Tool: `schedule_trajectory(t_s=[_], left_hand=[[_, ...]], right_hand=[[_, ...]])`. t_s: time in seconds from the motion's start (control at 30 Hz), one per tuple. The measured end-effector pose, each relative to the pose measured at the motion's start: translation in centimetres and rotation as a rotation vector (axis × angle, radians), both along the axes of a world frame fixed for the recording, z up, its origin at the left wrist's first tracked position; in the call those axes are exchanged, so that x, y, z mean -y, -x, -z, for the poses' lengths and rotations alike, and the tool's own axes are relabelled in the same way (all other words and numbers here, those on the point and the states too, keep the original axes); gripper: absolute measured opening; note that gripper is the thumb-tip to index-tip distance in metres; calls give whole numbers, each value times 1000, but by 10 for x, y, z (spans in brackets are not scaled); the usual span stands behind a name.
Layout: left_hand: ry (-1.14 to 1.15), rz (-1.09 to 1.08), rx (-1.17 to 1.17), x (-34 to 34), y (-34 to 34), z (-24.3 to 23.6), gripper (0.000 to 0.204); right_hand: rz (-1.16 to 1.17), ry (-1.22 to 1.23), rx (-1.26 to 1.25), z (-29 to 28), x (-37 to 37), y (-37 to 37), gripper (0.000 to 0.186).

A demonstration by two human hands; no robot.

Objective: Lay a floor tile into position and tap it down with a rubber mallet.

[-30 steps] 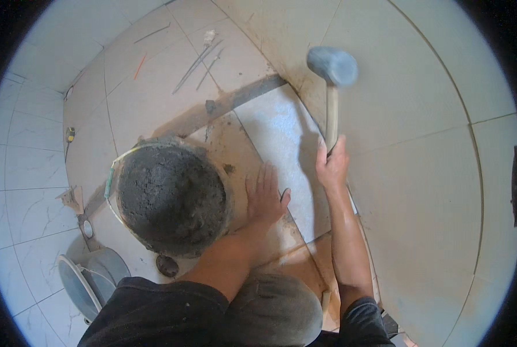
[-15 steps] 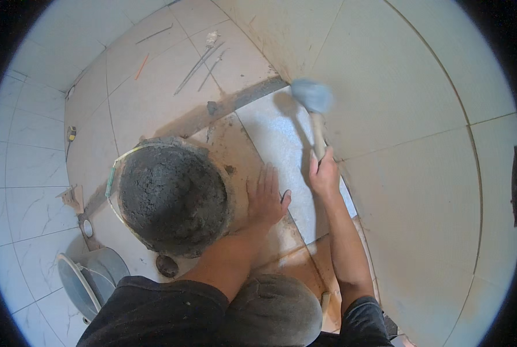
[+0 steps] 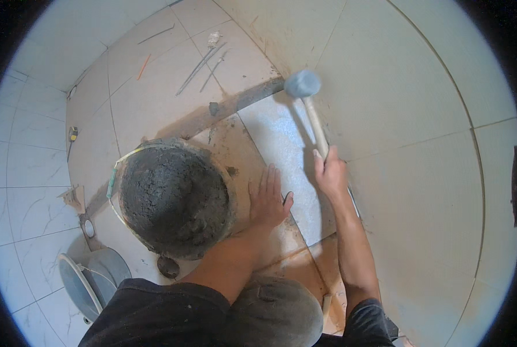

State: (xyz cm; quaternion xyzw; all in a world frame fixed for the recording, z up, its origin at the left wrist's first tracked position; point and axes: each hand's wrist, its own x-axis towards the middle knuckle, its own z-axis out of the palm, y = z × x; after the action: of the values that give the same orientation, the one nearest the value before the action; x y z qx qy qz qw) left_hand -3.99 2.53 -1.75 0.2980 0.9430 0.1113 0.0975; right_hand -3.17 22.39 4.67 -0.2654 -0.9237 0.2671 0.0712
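Mallet, grey head, pale handle: over the floor's right edge, by the far corner of the white tile; likely head-heavy and stiff, best gripped low on the handle, where the right hand is closed around it. White tile: probably rigid, brittle, best taken by its edges; left hand flat beside its left edge, fingers slightly spread, holding nothing. Farther left on the floor: bucket of dark mortar.

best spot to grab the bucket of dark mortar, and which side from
Probably the green sleeve on the thin handle, coming from the left: it droops to that side of the bucket, while the left hand lies flat to its right.
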Motion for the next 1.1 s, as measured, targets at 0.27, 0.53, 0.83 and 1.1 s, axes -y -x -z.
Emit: schedule_trajectory(t_s=[0.27,0.53,0.83,1.1], left_hand=[[-1,18,-8,-6,-4,3,82],[52,15,39,-4,-1,-6,83],[34,0,-33,-3,1,5,84],[-8,9,0,-2,-3,5,84]], right_hand=[[31,-46,-206,19,5,-10,29],[62,125,-422,11,15,2,29],[-39,119,-300,-25,25,16,28],[-156,-74,-38,3,20,9,29]])
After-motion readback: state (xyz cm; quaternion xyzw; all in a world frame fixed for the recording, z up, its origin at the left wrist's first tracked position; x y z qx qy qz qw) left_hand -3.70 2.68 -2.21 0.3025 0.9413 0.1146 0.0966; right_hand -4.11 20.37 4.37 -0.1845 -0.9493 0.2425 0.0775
